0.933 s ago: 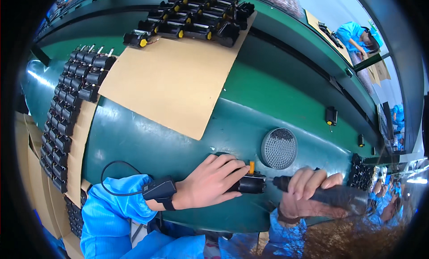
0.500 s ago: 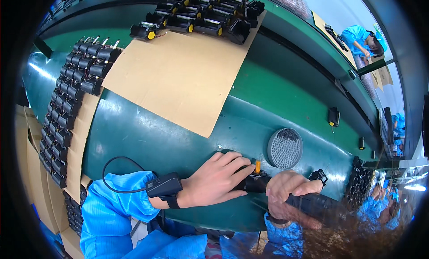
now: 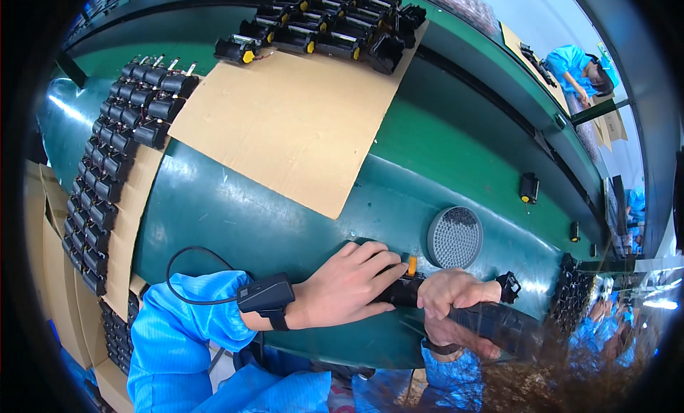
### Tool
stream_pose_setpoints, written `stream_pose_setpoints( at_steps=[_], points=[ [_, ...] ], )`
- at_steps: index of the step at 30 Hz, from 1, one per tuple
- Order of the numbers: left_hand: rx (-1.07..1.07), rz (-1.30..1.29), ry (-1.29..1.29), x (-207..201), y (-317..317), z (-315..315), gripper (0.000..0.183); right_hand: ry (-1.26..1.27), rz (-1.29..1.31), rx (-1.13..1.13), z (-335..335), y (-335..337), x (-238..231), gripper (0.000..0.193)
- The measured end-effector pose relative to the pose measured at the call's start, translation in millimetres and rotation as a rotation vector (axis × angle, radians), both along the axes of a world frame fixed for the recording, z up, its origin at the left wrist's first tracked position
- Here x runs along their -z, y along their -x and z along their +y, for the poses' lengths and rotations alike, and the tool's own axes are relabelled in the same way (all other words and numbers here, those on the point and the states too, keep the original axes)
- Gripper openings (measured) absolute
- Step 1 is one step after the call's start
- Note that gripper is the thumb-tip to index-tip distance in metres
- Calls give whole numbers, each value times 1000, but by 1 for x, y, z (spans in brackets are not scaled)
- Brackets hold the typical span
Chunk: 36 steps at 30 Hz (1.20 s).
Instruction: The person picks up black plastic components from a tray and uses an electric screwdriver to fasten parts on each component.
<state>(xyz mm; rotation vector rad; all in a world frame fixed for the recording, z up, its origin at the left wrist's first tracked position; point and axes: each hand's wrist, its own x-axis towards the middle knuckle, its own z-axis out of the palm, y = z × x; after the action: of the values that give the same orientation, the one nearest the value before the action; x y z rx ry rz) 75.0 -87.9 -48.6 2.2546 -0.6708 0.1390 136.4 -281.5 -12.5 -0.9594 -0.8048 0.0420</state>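
Observation:
My left hand (image 3: 349, 285), with a black device strapped at its wrist, is closed on a small black plastic housing (image 3: 400, 293), thumb on the near side and fingers over the far side. An orange-yellow piece (image 3: 412, 265) stands up from the housing beside the fingertips. Curled at the housing's right end is my right hand (image 3: 452, 293); what its fingers grip is hidden. A dark, elongated body (image 3: 499, 324) lies along and below that hand, partly veiled by hair, so its kind is unclear. Just past the right knuckles is a small black part (image 3: 509, 287).
Beyond my hands stands a round grey tray (image 3: 455, 238) with a dotted floor and dark bits inside. Black units with yellow ends (image 3: 313, 35) crowd a cardboard sheet (image 3: 278, 128). Rows of black housings (image 3: 107, 163) line the left. A person in blue (image 3: 581, 71) works across the bench.
My right hand has turned a little, and its fingers have shifted slightly left. My left hand keeps its hold on the housing. The whole view has shifted very slightly.

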Motion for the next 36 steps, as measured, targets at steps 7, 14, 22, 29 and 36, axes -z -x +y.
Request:
stream_pose_setpoints(
  at_steps=[7,14,22,29,36],
  points=[
    [-3,-7,9,-2,0,0,68,-6,-81,18,-1,-2,12,84],
    [5,-9,-7,-1,-3,-3,67,5,48,-19,-8,-5,-1,88],
    [10,51,144,-17,1,0,60,-279,166,221,-56,-17,-25,78],
    [-263,115,-71,-87,38,74,60,-261,161,265,-76,-13,-19,76],
    [-284,99,-552,-75,85,102,61,-292,161,178,-68,-14,-19,74]
  ],
)
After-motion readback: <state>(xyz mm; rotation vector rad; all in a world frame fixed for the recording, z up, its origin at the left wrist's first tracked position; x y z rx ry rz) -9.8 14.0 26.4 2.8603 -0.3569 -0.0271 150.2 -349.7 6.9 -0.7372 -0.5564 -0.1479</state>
